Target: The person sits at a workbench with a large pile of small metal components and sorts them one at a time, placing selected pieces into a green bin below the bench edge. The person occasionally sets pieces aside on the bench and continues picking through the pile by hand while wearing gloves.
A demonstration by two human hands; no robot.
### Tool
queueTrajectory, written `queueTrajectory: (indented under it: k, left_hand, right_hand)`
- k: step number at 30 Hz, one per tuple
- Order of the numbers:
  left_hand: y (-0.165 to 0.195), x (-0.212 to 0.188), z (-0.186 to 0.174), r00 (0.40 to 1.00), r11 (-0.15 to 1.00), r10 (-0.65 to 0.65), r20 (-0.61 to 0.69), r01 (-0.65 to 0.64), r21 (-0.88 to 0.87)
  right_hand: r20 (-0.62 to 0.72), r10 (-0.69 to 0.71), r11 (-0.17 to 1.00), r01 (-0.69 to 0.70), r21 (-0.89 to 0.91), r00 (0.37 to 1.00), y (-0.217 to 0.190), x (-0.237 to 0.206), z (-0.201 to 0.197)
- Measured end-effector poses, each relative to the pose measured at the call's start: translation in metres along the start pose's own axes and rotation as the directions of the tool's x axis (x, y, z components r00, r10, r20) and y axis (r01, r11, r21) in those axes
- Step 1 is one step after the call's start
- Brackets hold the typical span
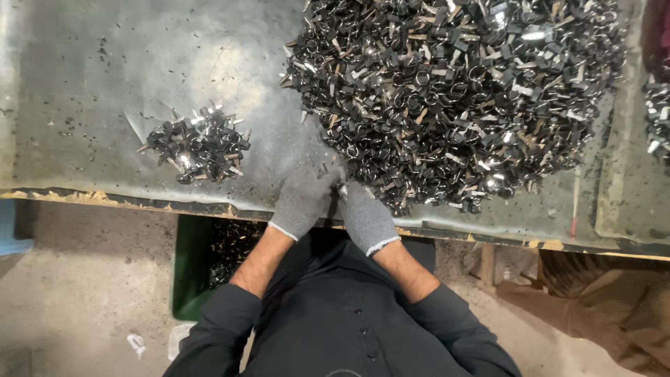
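Note:
Both my hands wear grey knit gloves and meet at the near edge of a metal-covered workbench. My left hand and my right hand close together on a small dark metal part between their fingertips. Just beyond them lies a big heap of small black and silver metal ring parts. A small separate pile of the same parts sits to the left of my left hand.
A green bin holding more dark parts stands under the bench edge on the left. Another heap of parts shows at the far right. Metal chips are scattered over the bench; the floor below is dusty concrete.

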State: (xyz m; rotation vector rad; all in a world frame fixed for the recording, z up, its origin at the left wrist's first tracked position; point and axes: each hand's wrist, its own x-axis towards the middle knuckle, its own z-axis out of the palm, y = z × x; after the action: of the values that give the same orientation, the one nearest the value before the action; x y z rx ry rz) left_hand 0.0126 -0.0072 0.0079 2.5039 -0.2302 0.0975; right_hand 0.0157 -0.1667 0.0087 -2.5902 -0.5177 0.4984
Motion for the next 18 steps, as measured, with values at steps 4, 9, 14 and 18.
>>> queueTrajectory:
  k: [4,9,14,18]
  left_hand:
    - [-0.011,-0.01,0.001,0.96,0.95,-0.276,-0.05,0.265,-0.168]
    - [-0.011,-0.015,0.005,0.994,0.997,-0.081,-0.076,0.081,-0.005]
    - [-0.013,-0.008,0.001,0.998,0.998,-0.049,-0.04,0.047,-0.05]
    - [-0.01,-0.008,0.002,0.995,0.998,0.048,-0.082,-0.044,0.046]
  right_hand:
    - [0.014,-0.044,0.985,0.041,0.166,0.999,-0.003,-0.001,-0.001]
    - [0.079,0.024,0.998,-0.029,0.059,0.997,0.0,0.014,-0.005]
    - [0.13,-0.057,0.993,0.043,0.109,0.99,-0.006,0.02,-0.009]
    - [0.071,0.167,0.958,-0.145,-0.247,0.983,-0.024,0.019,-0.003]
